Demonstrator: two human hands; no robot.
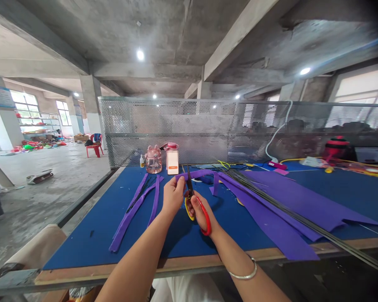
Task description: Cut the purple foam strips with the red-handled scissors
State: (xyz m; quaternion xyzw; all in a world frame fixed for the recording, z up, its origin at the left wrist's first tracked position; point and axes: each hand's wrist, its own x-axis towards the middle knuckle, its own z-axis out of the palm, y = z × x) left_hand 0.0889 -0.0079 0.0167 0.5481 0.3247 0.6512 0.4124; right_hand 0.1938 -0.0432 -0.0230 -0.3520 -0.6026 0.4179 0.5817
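Note:
My left hand (174, 193) pinches the end of a purple fabric strip (203, 173) between thumb and fingers, above the blue tabletop. My right hand (202, 208) grips a pair of scissors (207, 223) with one red and one yellow handle. Their dark blades point up and away, right beside my left fingertips, crossing the strip. I cannot tell whether the blades are parted. From my left hand the strip runs right, and a short piece hangs down. Left of my hands lie narrow purple strips (134, 214) with thin black pieces among them.
Large purple fabric sheets (286, 201) and long dark thin rods (271, 199) spread over the right side, overhanging the front edge. A phone (173, 162) leans on a pink bottle, beside a pink jar (153, 161). A perforated metal screen (176, 121) stands behind. A power strip (277, 165) lies back right.

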